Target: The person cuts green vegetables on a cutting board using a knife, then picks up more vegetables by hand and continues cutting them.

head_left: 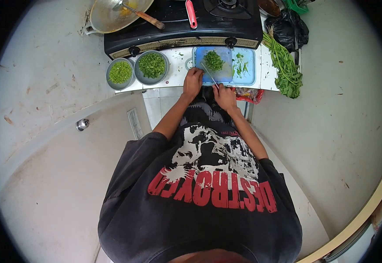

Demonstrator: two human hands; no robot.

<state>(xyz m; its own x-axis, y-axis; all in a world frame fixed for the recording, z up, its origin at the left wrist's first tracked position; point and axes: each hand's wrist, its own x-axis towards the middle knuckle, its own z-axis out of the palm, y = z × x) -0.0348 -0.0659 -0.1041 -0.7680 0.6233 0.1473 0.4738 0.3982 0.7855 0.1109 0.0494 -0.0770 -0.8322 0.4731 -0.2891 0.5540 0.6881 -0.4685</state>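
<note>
My right hand (pixel 224 97) is closed around the handle of a knife (pixel 210 74), whose blade slants up and left over the blue cutting board (pixel 249 65). Just beyond the blade lies a pile of finely chopped green leaves (pixel 214 61). My left hand (pixel 193 82) is at the board's near left edge, its fingers curled together close to the blade; what they hold, if anything, is hidden. Loose leaf pieces (pixel 240 65) are scattered on the right part of the board.
Two grey bowls of chopped greens, one lighter (pixel 120 72) and one darker (pixel 151 65), stand left. Behind is a black gas stove (pixel 182 33) with a wok (pixel 107 19) and a red handle (pixel 191 14). Leafy stalks (pixel 287 70) and a black plastic bag (pixel 288 30) lie right.
</note>
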